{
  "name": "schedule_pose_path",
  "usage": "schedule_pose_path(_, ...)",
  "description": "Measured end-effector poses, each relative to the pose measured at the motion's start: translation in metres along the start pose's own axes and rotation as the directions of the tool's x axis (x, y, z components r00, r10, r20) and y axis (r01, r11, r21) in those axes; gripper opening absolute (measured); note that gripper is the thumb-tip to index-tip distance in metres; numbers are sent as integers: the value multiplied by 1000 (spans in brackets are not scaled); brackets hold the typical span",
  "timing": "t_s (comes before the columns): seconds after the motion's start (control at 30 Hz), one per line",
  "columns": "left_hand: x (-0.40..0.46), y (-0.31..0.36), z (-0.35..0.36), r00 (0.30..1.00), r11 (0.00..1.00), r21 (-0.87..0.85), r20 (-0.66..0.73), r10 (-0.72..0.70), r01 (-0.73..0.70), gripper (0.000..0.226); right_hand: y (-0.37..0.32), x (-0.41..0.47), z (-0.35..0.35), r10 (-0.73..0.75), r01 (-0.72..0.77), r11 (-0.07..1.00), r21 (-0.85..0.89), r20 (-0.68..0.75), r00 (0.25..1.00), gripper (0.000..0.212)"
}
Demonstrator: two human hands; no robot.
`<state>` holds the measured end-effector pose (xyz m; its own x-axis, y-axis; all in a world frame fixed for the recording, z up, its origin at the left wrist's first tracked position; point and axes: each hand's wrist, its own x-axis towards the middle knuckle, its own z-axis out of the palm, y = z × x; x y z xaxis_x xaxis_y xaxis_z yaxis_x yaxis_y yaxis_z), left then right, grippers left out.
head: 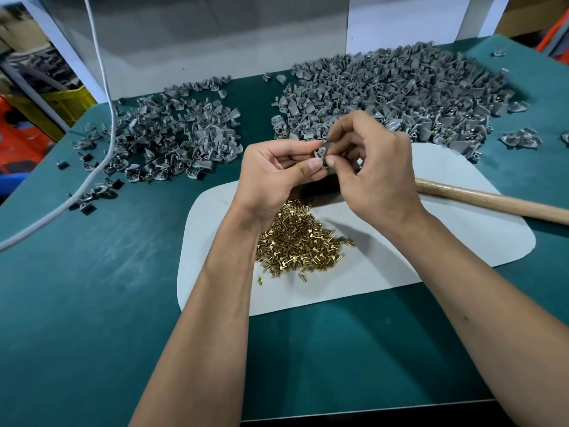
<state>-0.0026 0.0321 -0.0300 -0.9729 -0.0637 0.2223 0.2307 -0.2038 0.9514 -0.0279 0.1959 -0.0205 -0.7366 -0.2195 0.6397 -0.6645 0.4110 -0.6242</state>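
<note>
Both hands meet above the white mat (431,241). My left hand (274,177) pinches a small grey plastic part (320,153) between thumb and fingers. My right hand (369,167) pinches the same part from the right, its fingertips curled onto it. A heap of small brass pins (298,241) lies on the mat just below my hands. Whether a pin sits between my right fingers is hidden.
A large pile of grey plastic parts (400,97) covers the back right of the green table (92,288); a smaller pile (172,143) lies back left. A wooden handle (492,201) lies across the mat's right side. A white cable (104,118) hangs at left.
</note>
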Motion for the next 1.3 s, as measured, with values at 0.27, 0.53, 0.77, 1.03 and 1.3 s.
schedule_pose_path(0.27,-1,-1,0,1000,1000,0,-7,-25,25,33,0,-1,1,-34,35,999,-28,17,999,27)
schedule_pose_path(0.53,2,2,-8,997,994,-80,-43,-71,68,29,3,0,0,-81,81,997,-16,0,997,21)
schedule_pose_path(0.77,2,5,-7,995,993,-73,-14,-97,95,26,7,3,-2,-190,186,975,-122,-23,981,9)
schedule_pose_path(1.03,2,4,-3,997,998,57,-73,-4,8,30,5,3,-4,-80,77,990,-116,-23,997,5)
schedule_pose_path(1.3,2,-5,22,983,985,165,-168,77,-49,28,4,4,0,20,-25,991,-129,-38,999,5)
